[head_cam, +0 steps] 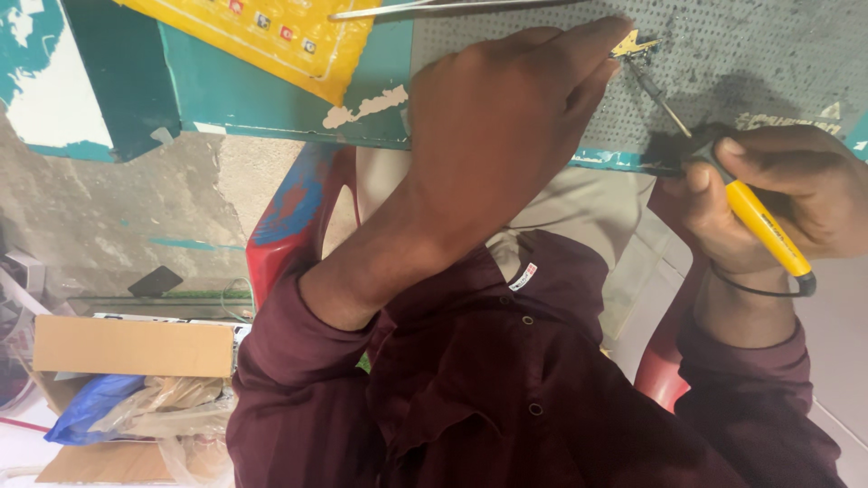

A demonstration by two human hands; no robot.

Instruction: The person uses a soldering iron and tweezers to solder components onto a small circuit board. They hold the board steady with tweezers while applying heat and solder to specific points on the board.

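Looking down in the head view, the left hand [506, 117] is reaching toward the upper middle of the frame, its fingers curled almost closed and its fingertips [608, 36] pinching a small gold-coloured metal part [635, 42] against the grey perforated mat [768, 63] that is covering the upper right. The right hand [787, 194], at the right edge, is wrapping closed around the yellow handle of a soldering iron [759, 221]; the iron is slanting up and left, and its thin metal tip is touching or sitting just beside the gold part. A dark cord is looping under the right wrist. The mat is lying on a teal workbench [271, 90] with chipped paint, and a yellow padded packet [271, 36] is resting at the upper left of it. Maroon sleeves and a maroon shirt are filling the lower middle. A red plastic chair [289, 217] is showing beneath the arms. An open cardboard box [136, 348] with blue and clear plastic bags is sitting at the lower left.
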